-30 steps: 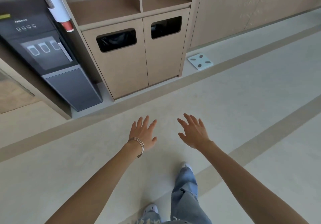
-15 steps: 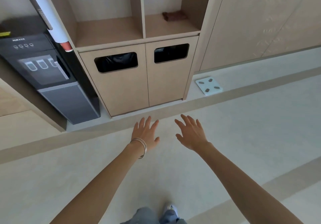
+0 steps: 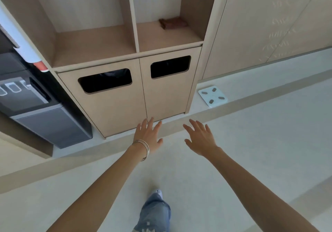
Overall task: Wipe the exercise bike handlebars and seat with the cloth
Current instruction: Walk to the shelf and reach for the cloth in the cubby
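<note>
A brown folded cloth (image 3: 172,23) lies at the back of the right-hand open shelf of a wooden cabinet (image 3: 125,104). My left hand (image 3: 148,136), with bangles on its wrist, is stretched forward with fingers spread and holds nothing. My right hand (image 3: 200,139) reaches out beside it, fingers spread, also holding nothing. Both hands hover in front of the cabinet's lower doors, well below the shelf. No exercise bike is in view.
Two lower cabinet doors have dark bin slots (image 3: 106,80) (image 3: 170,66). A dark water dispenser (image 3: 36,105) with a cup tube stands at the left. A white bathroom scale (image 3: 212,96) lies on the floor at the right. My leg in jeans (image 3: 154,212) steps forward.
I have walked closer to the cabinet, which now looms larger. The shelf with the cloth has come nearer and more central. Both hands stay outstretched with spread fingers.
</note>
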{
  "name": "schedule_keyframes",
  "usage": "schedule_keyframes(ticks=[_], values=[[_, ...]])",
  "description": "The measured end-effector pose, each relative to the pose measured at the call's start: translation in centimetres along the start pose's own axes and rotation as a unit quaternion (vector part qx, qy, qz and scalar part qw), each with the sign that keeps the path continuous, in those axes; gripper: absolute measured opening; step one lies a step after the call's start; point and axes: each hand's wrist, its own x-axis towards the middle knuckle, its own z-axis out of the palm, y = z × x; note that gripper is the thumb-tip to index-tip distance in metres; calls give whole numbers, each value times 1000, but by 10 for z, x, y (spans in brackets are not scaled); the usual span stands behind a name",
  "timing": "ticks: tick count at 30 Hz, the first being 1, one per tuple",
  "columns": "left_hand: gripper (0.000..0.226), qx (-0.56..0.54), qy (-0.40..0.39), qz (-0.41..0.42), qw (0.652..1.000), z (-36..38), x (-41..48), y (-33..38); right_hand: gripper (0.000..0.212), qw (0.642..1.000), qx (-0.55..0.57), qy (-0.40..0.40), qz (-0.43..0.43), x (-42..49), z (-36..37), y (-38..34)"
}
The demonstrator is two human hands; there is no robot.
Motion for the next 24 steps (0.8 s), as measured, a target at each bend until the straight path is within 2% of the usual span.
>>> schedule_keyframes(ticks=[6, 13, 24], values=[[68, 5, 21, 22, 1000, -40, 96, -25, 58, 999, 3, 40, 14, 85, -39, 12], [69, 17, 24, 50, 998, -54, 172, -28, 58, 999, 3, 25, 19, 157, -55, 35], [70, -12, 17, -10, 1000, -77, 299, 0, 59, 999, -1, 31, -30, 280, -85, 127]])
